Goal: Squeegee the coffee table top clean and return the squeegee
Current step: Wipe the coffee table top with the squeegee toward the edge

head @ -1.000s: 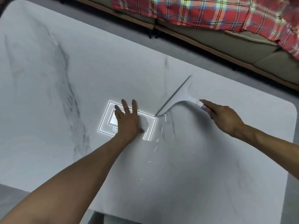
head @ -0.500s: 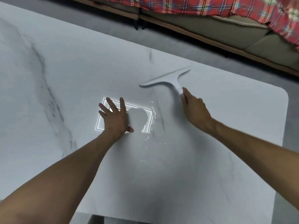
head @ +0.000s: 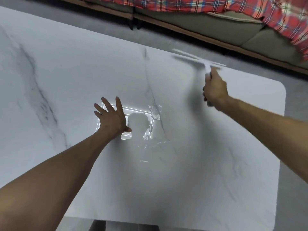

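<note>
A white marble coffee table top (head: pixel 66 80) with grey veins fills the view. My right hand (head: pixel 215 90) grips the handle of a white squeegee (head: pixel 200 61), whose blade is blurred near the table's far edge, right of centre. My left hand (head: pixel 112 117) lies flat with fingers spread on the middle of the table, over a bright rectangular reflection. A small wet patch (head: pixel 155 112) and thin streaks of water sit just right of that hand.
Beyond the table runs a strip of grey floor (head: pixel 166 39), then a beige sofa (head: pixel 233 27) with a red plaid blanket (head: pixel 183 4) over it. The table's rounded right corner (head: pixel 280 87) lies past my right hand.
My right hand has carried the squeegee away and to the right, from the table's middle to its far edge. The blade turned from diagonal to crosswise. The left hand stayed flat.
</note>
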### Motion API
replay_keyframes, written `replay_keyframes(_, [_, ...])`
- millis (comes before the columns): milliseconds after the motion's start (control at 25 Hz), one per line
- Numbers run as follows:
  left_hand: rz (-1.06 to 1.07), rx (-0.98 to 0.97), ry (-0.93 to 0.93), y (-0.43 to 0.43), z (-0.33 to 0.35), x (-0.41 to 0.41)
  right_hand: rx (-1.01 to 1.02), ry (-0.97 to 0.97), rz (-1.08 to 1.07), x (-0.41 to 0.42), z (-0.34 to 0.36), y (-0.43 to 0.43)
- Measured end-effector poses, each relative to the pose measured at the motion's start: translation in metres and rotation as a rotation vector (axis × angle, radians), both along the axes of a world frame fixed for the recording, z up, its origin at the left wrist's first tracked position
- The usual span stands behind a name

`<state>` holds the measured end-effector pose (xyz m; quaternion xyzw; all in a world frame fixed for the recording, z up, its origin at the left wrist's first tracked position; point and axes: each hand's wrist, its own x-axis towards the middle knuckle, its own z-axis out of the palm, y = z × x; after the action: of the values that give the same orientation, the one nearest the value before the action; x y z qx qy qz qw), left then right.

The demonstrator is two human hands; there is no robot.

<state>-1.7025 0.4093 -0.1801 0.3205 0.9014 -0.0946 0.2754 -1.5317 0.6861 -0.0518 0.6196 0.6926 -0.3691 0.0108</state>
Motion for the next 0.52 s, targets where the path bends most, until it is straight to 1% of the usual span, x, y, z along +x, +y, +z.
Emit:
replay_keyframes(40, [-0.002,0.003,-0.007,0.0,0.0,0.0,-0.029,0.005,-0.06,-0.01,-0.003,0.008])
replay_keyframes(80, [-0.004,0.004,-0.019,0.0,0.001,0.0,-0.048,-0.016,-0.073,-0.013,-0.006,0.01])
replay_keyframes(160, [0.0,-0.005,-0.039,0.0,0.007,0.001,-0.049,-0.105,0.002,-0.001,-0.009,-0.009])
replay_keyframes(240, [0.003,-0.011,-0.053,0.0,0.013,0.001,-0.061,-0.153,0.11,0.025,-0.005,-0.046])
replay_keyframes(360, [0.001,0.021,-0.065,-0.002,0.026,0.004,-0.151,-0.237,0.233,0.076,0.007,-0.101])
replay_keyframes(440, [0.029,0.093,-0.086,-0.01,0.035,0.017,-0.232,-0.222,0.228,0.1,0.024,-0.123])
replay_keyframes(520, [0.079,0.158,-0.061,-0.022,0.045,0.037,-0.241,-0.146,0.146,0.102,0.041,-0.123])
